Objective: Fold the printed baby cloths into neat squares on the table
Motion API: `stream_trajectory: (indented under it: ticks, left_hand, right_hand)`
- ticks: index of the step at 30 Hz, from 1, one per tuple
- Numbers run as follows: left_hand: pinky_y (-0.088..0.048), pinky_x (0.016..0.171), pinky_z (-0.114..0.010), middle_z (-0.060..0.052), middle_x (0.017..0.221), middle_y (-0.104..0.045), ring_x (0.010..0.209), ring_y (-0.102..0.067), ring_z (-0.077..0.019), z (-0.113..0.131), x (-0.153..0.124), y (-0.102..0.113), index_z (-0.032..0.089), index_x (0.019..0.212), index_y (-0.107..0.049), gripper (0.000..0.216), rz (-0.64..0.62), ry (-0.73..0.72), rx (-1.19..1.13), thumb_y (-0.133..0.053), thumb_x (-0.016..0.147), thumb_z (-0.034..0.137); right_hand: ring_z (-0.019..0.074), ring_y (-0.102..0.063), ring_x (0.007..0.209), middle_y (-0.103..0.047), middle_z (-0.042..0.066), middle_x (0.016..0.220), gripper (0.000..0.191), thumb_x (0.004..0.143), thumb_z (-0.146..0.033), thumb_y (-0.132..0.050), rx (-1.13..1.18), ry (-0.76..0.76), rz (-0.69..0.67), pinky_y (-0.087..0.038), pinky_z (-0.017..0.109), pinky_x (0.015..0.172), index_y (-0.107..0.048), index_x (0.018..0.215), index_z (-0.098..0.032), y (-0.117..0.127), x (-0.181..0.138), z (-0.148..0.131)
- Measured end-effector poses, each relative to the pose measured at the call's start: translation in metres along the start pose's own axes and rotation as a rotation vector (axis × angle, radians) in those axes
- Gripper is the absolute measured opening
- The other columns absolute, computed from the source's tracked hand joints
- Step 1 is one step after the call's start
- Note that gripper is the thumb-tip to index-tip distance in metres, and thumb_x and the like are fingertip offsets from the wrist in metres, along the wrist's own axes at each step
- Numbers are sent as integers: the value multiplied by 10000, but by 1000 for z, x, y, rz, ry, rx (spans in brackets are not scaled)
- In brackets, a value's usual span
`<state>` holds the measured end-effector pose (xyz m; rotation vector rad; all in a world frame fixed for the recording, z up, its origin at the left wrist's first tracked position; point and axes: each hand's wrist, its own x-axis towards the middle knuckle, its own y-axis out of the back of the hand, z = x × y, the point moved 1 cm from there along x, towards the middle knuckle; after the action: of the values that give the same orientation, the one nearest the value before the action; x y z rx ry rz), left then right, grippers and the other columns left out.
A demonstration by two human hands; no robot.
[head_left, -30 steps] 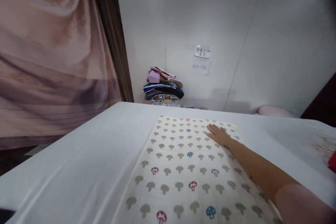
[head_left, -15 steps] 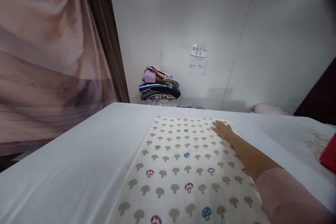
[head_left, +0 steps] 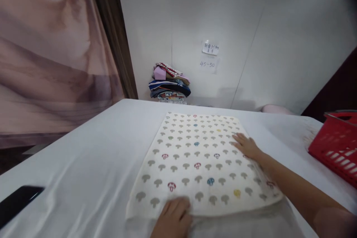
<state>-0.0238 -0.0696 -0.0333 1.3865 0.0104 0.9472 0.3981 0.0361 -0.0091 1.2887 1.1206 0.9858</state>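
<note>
Pink curtain (head_left: 58, 52) hangs at the left, beside a white table (head_left: 75, 148) set before a pale wall (head_left: 145, 18). On the near left of the table lies a dark slab (head_left: 21, 200), perhaps a phone, cut off by the edge of view. Farther right, beyond the far edge, stands a stack of folded textiles (head_left: 170, 83). Mid-table lies the mushroom-print cloth (head_left: 182, 136), long and fairly flat, its near edge curving at the right corner; the pale patch below that edge is too blurred to tell as layer or shadow. At this edge, left of its middle, is the left hand (head_left: 173, 217), fingers together and slightly bent; blur hides whether they pinch the fabric. Two paper notes (head_left: 209, 55) hang on the wall behind. By the cloth's right side, toward the far end, the right hand (head_left: 247, 145) lies palm down, fingers loosely spread, gripping nothing. Good handling here probably means light, even pressure from the flat right palm, stroking outward so no crease forms, while the left hand keeps the near edge straight and square. On the far right sits a red basket (head_left: 334, 141), well apart from the cloth.
</note>
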Motion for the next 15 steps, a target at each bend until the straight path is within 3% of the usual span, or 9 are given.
stream_trajectory:
  ticks: [2,4,7,11,15]
  left_hand:
    - [-445,832,-338,-20,1026,-597,955,-518,-192,8,7,12,206,755,-583,101,-14,30,-34,-565,725,111]
    - [-423,862,-358,-32,1045,-584,970,-497,-195,16,12,23,194,761,-585,162,-42,69,-29,-526,704,53]
    - [-409,853,-376,-45,1026,-582,960,-482,-197,24,17,35,191,756,-602,201,-80,74,3,-481,717,35]
    - [-393,849,-393,-57,1012,-582,965,-470,-208,27,19,38,200,812,-633,232,-119,67,31,-464,746,55]
    - [-373,876,-387,-50,1031,-572,997,-457,-208,26,18,37,212,853,-644,263,-117,77,33,-462,748,55]
  right_hand:
    - [272,-117,1345,-187,49,1469,599,869,-522,-171,-7,-85,-2,-165,544,1039,-304,1376,-231,4,-17,6]
    - [271,-101,1348,-185,49,1469,606,866,-528,-191,31,-35,3,-165,526,1051,-296,1381,-225,8,-38,-1]
    - [248,-144,1343,-231,30,1456,598,857,-547,-266,201,190,42,-222,436,1067,-339,1362,-237,10,-85,-29]
    - [227,-367,1243,-420,24,1352,470,860,-513,-367,459,464,46,-374,370,983,-478,1259,-292,11,-157,-75]
    - [223,-474,1102,-537,66,1198,374,877,-426,-404,463,697,49,-406,380,924,-546,1186,-274,17,-197,-117]
